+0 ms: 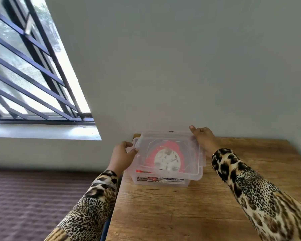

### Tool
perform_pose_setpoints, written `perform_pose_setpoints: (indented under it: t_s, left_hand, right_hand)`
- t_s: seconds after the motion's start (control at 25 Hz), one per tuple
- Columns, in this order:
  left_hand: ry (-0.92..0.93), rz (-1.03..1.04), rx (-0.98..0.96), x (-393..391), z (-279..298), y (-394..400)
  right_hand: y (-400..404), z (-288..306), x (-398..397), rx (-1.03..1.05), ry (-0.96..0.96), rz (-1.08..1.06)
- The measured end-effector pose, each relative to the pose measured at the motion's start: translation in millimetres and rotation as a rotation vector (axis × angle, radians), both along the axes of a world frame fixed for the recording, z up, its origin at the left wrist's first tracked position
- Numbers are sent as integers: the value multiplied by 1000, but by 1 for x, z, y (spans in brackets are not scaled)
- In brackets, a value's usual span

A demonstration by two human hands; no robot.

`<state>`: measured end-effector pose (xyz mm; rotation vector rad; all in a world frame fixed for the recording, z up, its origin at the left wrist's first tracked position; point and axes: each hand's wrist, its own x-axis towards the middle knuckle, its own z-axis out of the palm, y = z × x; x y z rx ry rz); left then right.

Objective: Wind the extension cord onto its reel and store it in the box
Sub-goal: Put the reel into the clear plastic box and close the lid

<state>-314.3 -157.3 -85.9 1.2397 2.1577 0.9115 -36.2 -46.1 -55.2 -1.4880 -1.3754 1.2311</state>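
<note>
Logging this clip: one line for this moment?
reel: inside box | lid: gripped by left hand, right hand | unlatched

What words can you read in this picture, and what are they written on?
"MULTI-BOX": white letters on the dark label stuck to the front of the clear plastic box.
The rest of that label is too small and blurred to read.
The marks on the reel's white middle are blurred through the lid.

Wooden table [198, 206] with visible grain, pushed up against a plain pale wall [181, 66]. Window [24, 66] at the left, crossed by dark metal bars [42, 63], bright daylight and blurred greenery behind. White sill [42, 133] beneath. Ribbed brownish-purple floor covering [33, 197] left of the table.
</note>
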Motion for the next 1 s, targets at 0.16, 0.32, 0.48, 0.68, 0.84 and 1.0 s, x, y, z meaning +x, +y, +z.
perform_pose_setpoints:
  t_s: [0.16, 0.32, 0.48, 0.68, 0.84, 1.0]
  left_hand:
    - [-241, 57, 27, 2, -12, -6]
    - [-356, 97, 77, 3, -13, -10]
    - [-360, 110, 75, 1, -12, -12]
    - [-341, 174, 98, -1, -10, -8]
    - [-313, 207, 91, 0, -9, -3]
    - [-269, 243, 68, 6, -12, 1]
  right_hand:
    - [3, -15, 8, 39, -24, 71]
    - [-1, -35, 11, 51, -68, 161]
    - [5, -44, -1, 67, -48, 124]
    - [12, -41, -17, 154, -213, 116]
    - [8, -44, -21, 160, -313, 104]
    - [6, -40, -26, 110, -407, 119]
